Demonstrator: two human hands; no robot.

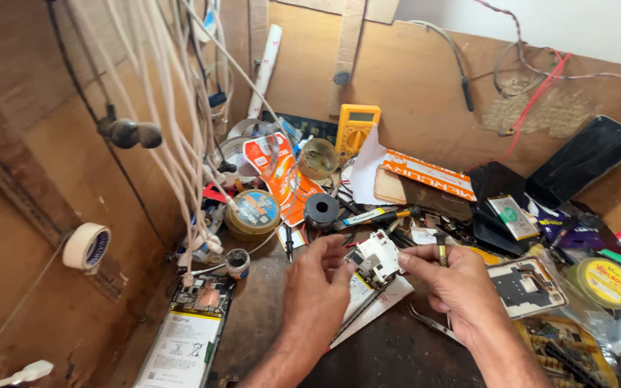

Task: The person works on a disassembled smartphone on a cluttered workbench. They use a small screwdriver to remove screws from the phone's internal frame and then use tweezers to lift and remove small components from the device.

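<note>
Two hands, left hand (319, 282) and right hand (454, 282), both pinched shut on one white circuit module (374, 259).

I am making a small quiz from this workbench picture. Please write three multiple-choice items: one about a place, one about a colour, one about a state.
1. Where does the roll of tape hang?
A. on the wooden wall at the left
B. on the bench at the right
C. on the multimeter

2. What colour is the multimeter?
A. blue
B. yellow
C. white

3. How is the small white part held?
A. lying free on the bench
B. by the right hand alone
C. between left hand and right hand

Key: 1 A, it hangs against the left wall; 2 B, its case is yellow; 3 C, fingers of both hands touch it.
</note>
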